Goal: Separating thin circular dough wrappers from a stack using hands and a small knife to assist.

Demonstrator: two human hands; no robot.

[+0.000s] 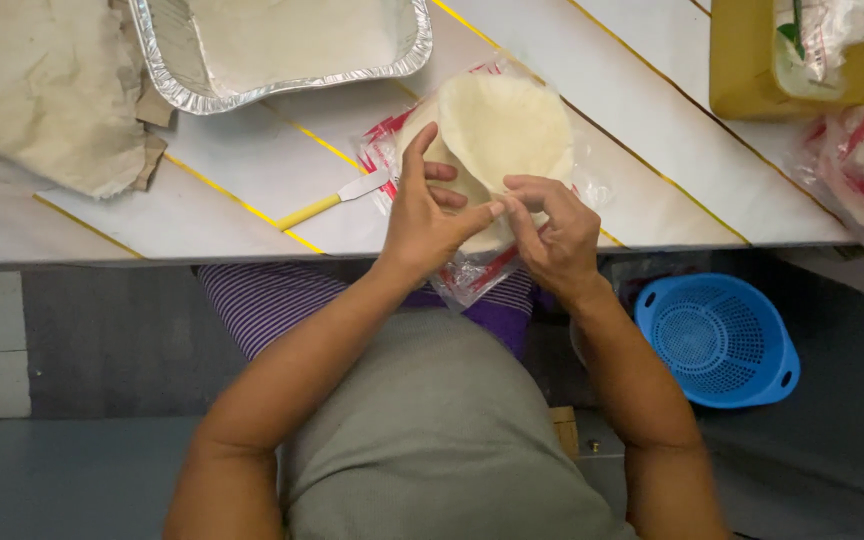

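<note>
A stack of thin, round, pale dough wrappers (502,125) lies on an opened clear plastic bag with red print (472,275) at the table's near edge. My left hand (427,215) rests on the stack's near side, its thumb and fingers pinching a wrapper's rim. My right hand (552,230) meets it from the right, fingertips also pinched on that rim. Both hands appear to be peeling one wrapper off the stack. A small knife with a yellow handle (332,200) lies on the table just left of my left hand.
A foil tray (167,70) with a pale filling stands at the back left beside crumpled paper (42,90). A yellow box (742,60) and another wrapper bag (862,160) sit at the right. A blue plastic colander (722,340) is on the floor at the lower right.
</note>
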